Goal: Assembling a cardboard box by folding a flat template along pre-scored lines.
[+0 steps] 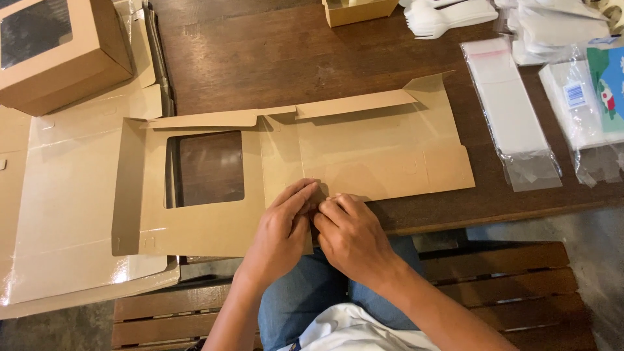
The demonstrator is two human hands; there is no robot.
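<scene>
flat box blank (364, 156) long axis runs left-right on table (273, 52) | near edge hidden under hands | left hand (281, 235), right hand (351, 235) both pinching its front flap

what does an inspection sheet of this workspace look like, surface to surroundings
surface: dark wooden table, partly covered by cardboard.
job's things: flat unfolded brown box blank with a square window cutout, lying across the table's near edge.
clutter: stack of flat cardboard sheets at left, an assembled window box on it; white plastic forks; clear plastic sleeves; packets in clear wrap at right.
grippers: left hand and right hand side by side, fingertips pressing the blank's near edge flap.
cables: nothing seen.
surroundings: wooden slatted bench beneath the person, grey floor.
</scene>
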